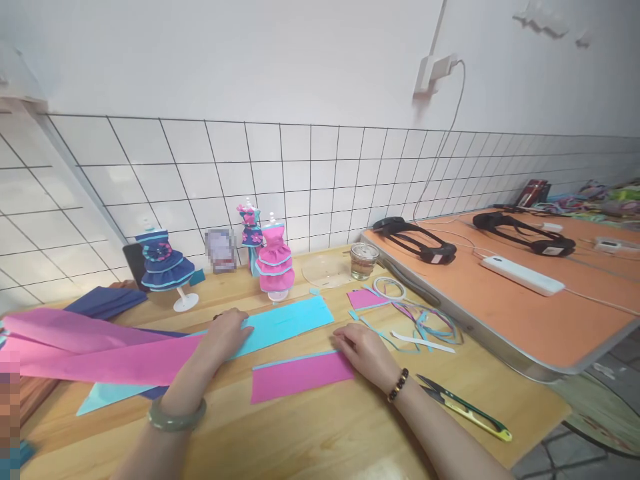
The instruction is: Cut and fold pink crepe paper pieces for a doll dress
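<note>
My left hand (230, 333) lies over the near part of a light blue fabric strip (290, 323), thumb apart from the fingers. A long pink fabric strip (125, 360) runs leftward from under that wrist. My right hand (363, 350) rests at the right end of a short magenta fabric piece (303, 379) with a light blue band along its far edge. Its fingers are loosely bent on the table and hold nothing visible. Yellow-handled thread snips (470, 410) lie beside my right forearm. A small magenta scrap (367, 298) lies beyond the right hand.
Behind the hands stand small dress forms wearing a navy dress (165, 260), a pink tiered dress (277, 263) and a floral dress (251, 233). A lidded clear cup (364, 261), a tape roll (389, 289) and tangled ribbon strips (430, 327) lie right. An orange table (520, 327) adjoins.
</note>
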### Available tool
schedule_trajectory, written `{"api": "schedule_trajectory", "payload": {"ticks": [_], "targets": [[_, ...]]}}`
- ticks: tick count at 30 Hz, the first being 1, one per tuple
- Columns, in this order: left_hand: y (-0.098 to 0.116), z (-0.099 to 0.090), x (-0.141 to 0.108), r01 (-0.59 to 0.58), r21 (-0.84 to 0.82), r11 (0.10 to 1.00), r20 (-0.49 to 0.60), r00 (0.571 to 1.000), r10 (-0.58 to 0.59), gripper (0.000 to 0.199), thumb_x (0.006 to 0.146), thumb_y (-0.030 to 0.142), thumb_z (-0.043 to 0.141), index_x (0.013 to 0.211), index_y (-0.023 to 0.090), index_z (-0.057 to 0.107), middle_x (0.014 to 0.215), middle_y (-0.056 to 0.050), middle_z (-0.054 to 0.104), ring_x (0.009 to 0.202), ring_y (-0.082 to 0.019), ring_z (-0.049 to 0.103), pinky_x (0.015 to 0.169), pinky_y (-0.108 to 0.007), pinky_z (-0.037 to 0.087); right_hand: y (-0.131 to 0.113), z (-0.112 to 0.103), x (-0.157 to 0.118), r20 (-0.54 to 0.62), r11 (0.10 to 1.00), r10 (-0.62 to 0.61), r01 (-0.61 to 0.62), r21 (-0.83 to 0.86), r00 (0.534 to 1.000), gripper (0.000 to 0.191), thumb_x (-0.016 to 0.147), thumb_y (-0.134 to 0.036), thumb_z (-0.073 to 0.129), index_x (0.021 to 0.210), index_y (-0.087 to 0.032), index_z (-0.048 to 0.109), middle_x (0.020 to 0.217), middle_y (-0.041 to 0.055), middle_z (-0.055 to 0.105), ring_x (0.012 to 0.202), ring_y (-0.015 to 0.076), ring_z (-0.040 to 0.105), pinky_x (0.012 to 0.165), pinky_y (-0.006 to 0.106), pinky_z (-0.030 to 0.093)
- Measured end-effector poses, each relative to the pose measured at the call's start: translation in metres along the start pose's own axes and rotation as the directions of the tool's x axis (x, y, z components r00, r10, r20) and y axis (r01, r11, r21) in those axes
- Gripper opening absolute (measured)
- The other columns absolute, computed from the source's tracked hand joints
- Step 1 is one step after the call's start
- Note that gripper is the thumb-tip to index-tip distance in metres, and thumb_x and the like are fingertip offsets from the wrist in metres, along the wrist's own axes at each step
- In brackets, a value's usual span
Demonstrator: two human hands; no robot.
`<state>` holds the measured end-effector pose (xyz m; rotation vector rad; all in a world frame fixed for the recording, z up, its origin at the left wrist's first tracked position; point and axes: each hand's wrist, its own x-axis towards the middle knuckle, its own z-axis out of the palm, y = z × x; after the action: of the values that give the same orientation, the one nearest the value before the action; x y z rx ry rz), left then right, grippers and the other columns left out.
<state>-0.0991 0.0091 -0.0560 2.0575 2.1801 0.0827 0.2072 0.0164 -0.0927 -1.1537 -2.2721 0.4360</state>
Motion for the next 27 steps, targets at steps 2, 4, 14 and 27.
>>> {"api": "schedule_trajectory", "payload": {"ticks": [2, 4, 14, 27], "targets": [[0.0, 0.005, 0.002, -0.02, 0.024, 1.0, -0.015, 1.0, 0.02, 0.027, 0.077, 0.033, 0.045, 0.09, 0.015, 0.061, 0.102, -0.013, 0.06, 0.098, -0.027, 0.053, 0.084, -0.035, 0.037, 0.0, 0.0, 0.0, -0.001, 1.0, -0.004, 0.004, -0.004, 1.0, 0.022, 0.086, -0.028, 0.043, 0.09, -0.021, 0.063, 0.088, 0.0043, 0.066, 0.084, 0.0178, 0.058, 0.076, 0.029, 0.042], [0.001, 0.009, 0.003, -0.039, 0.039, 0.999, -0.02, 0.999, 0.039, 0.026, 0.077, 0.034, 0.046, 0.087, 0.015, 0.06, 0.1, -0.013, 0.06, 0.097, -0.027, 0.053, 0.083, -0.035, 0.038, 0.001, 0.0, 0.001, -0.005, 1.0, -0.004, 0.004, -0.006, 1.0, 0.022, 0.086, -0.028, 0.043, 0.09, -0.021, 0.063, 0.088, 0.0041, 0.066, 0.083, 0.0177, 0.058, 0.075, 0.029, 0.042], [-0.004, 0.021, 0.006, -0.066, 0.066, 0.996, -0.037, 0.997, 0.069, 0.027, 0.081, 0.033, 0.044, 0.093, 0.015, 0.06, 0.103, -0.012, 0.057, 0.1, -0.024, 0.051, 0.084, -0.033, 0.037, 0.004, 0.0, 0.001, -0.004, 1.0, -0.012, 0.012, -0.005, 1.0, 0.02, 0.086, -0.026, 0.043, 0.086, -0.021, 0.063, 0.086, 0.0041, 0.066, 0.082, 0.0176, 0.058, 0.074, 0.028, 0.042], [-0.008, 0.017, 0.007, -0.064, 0.079, 0.995, -0.066, 0.995, 0.07, 0.022, 0.075, 0.025, 0.047, 0.087, 0.022, 0.065, 0.088, -0.007, 0.06, 0.093, -0.025, 0.053, 0.075, -0.033, 0.038, 0.005, 0.001, 0.0, -0.052, 0.999, -0.038, 0.039, 0.005, 0.998, 0.019, 0.086, -0.025, 0.044, 0.091, -0.02, 0.062, 0.085, 0.005, 0.064, 0.081, 0.0172, 0.057, 0.074, 0.029, 0.043]]}}
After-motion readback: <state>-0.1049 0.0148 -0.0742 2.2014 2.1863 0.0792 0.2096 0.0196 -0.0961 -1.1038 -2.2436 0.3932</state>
